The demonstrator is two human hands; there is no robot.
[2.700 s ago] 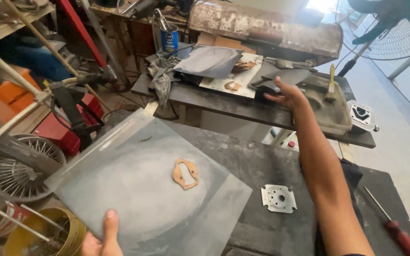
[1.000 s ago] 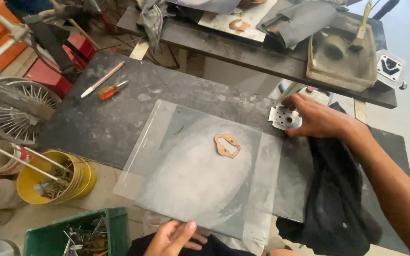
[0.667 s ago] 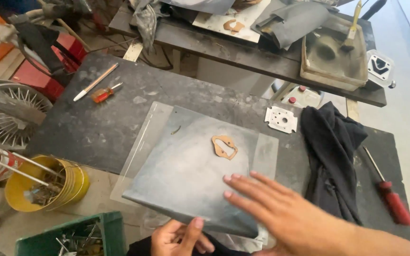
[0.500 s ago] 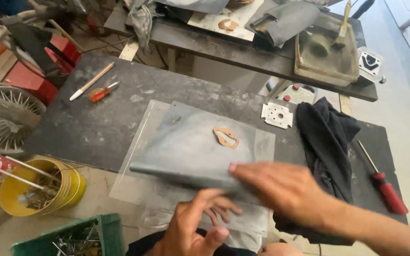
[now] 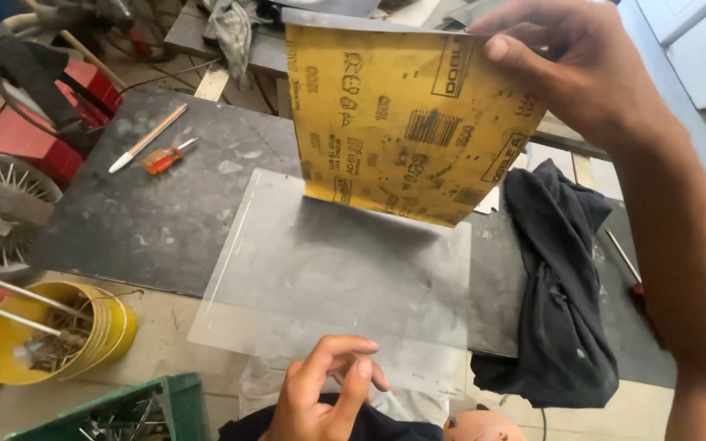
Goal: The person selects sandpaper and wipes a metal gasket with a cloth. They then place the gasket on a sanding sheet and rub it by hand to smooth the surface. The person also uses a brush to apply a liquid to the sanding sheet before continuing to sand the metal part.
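Head view showed the right hand pinching a yellow-backed abrasive sheet upright above a clear pane on the worktop, the left hand loosely curled and seemingly empty at the pane's near edge, so laying the sheet flat and square would have served best.

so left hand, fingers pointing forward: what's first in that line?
Likely the clear sheet on the dark table; the left hand sits at its near edge, though its height above it is unclear.

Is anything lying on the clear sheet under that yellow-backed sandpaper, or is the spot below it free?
Nothing visible lies there. The right hand holds the sandpaper sheet up above the clear sheet, whose visible surface shows only dust. The black cloth sits off its right edge, the left hand at its near edge.
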